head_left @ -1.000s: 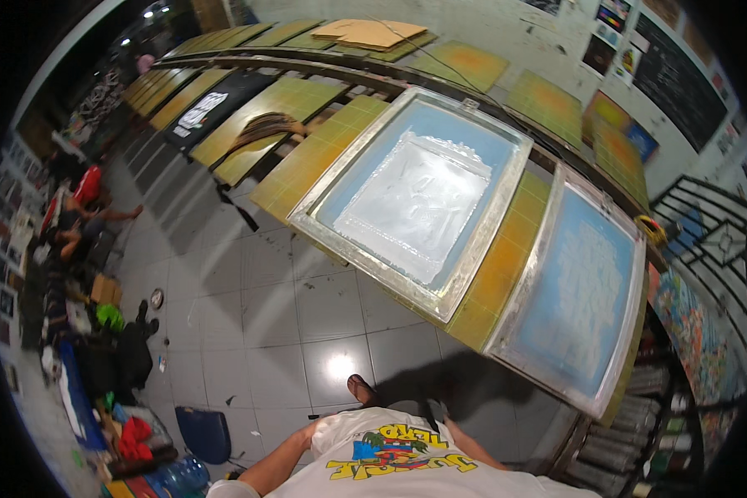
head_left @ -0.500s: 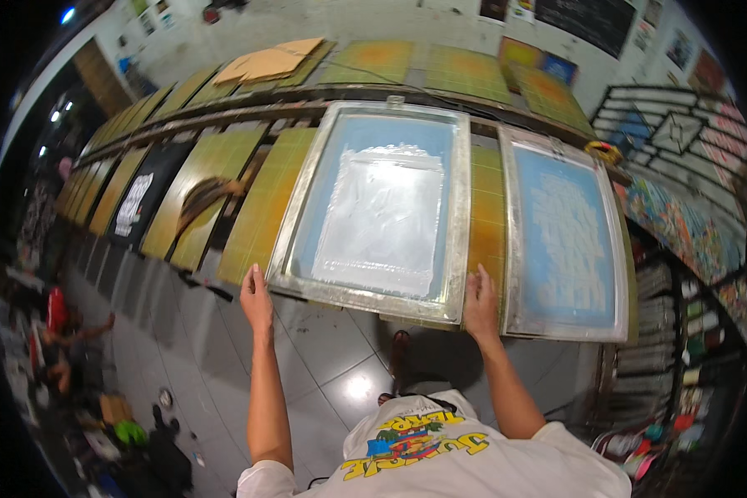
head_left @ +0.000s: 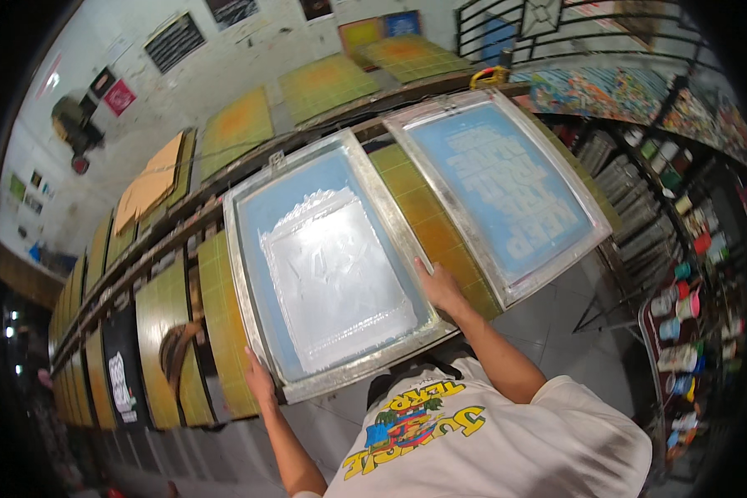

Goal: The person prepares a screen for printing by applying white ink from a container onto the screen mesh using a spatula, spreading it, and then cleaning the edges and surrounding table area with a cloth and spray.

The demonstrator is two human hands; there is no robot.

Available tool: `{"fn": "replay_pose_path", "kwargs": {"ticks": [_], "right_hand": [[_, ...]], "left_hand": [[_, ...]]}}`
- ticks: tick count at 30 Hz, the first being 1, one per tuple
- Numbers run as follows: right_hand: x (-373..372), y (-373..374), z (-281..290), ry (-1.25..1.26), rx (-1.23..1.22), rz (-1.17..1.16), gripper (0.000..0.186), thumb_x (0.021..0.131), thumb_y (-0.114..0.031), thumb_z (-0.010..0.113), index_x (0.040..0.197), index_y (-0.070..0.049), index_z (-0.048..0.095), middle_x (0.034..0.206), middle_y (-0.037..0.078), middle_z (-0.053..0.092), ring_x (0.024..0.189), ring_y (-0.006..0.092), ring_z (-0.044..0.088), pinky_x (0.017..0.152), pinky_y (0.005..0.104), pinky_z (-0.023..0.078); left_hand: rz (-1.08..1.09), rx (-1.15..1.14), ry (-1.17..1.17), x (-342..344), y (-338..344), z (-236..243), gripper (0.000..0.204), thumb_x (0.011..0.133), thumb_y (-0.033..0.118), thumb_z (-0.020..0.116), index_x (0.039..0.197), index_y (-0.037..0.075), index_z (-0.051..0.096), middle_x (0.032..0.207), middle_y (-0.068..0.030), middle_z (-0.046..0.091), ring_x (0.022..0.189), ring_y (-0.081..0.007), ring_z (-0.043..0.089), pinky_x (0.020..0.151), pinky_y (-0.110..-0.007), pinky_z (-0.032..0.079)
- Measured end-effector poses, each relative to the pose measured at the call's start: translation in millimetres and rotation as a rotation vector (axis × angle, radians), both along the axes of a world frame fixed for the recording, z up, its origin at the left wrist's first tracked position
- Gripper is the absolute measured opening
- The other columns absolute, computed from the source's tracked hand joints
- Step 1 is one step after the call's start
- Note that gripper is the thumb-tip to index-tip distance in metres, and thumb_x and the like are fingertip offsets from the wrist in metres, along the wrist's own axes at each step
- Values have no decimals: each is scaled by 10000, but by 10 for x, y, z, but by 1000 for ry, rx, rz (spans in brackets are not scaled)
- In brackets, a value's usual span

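Two bare hands flank one metal-framed screen (head_left: pixel 395 228), which lies aslant over the yellow-green boards directly ahead of the wearer's shirt (head_left: pixel 490 415). Left hand (head_left: pixel 261 380): at the frame's lower left side, fingers extended along the edge, contact probable. Right hand (head_left: pixel 441 290): at the right side, somewhat higher up, thumb side against the rim. Firmness of either grip: cannot tell, undersides of both hands hidden. Hands set wide, roughly the screen's breadth apart. Blue mesh (head_left: pixel 297 181) carries a thick, glossy white layer (head_left: pixel 332 290) over much of its middle and lower part. Second framed screen (head_left: pixel 515 187) stands to the right, untouched, a strip of board (head_left: pixel 434 220) showing between the two. Step in hand, judged: taking or adjusting hold of the frame by its sides. Next move, judged: needs even hold on both sides, frame kept near level, fingers clear of the wet-looking layer.
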State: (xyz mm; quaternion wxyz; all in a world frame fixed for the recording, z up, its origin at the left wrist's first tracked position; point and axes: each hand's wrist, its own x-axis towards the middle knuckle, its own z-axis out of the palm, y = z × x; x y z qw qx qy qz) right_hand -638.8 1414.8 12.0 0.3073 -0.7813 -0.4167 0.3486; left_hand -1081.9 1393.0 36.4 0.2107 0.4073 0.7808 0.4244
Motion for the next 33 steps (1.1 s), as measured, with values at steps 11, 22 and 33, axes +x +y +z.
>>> {"fn": "replay_pose_path", "kwargs": {"ticks": [11, 22, 33], "right_hand": [[-517, -815, 448, 42, 33, -331, 792, 965, -664, 437, 1156, 73, 656, 1091, 326, 673, 1095, 455, 638, 939, 485, 484], [-992, -2803, 474, -26, 363, -1135, 704, 1018, -582, 409, 1166, 55, 669, 1106, 297, 686, 1090, 402, 659, 940, 441, 477], [-2652, -3534, 354, -249, 278, -1847, 702, 1007, -571, 451, 1129, 81, 682, 1063, 302, 696, 1056, 396, 672, 903, 444, 488]], "left_hand": [[-51, 82, -137, -344, -49, 67, 830, 978, 646, 496, 1155, -149, 651, 1031, -186, 682, 914, -266, 592, 874, -372, 465], [-721, 269, -203, 420, 262, 966, 588, 1046, 474, 507, 736, -25, 496, 691, 25, 399, 668, -121, 340, 596, -316, 288], [-1568, -192, -480, 1429, 1148, 962, 551, 1049, 455, 497, 932, -42, 703, 804, -49, 667, 698, -114, 565, 626, -287, 446]]}}
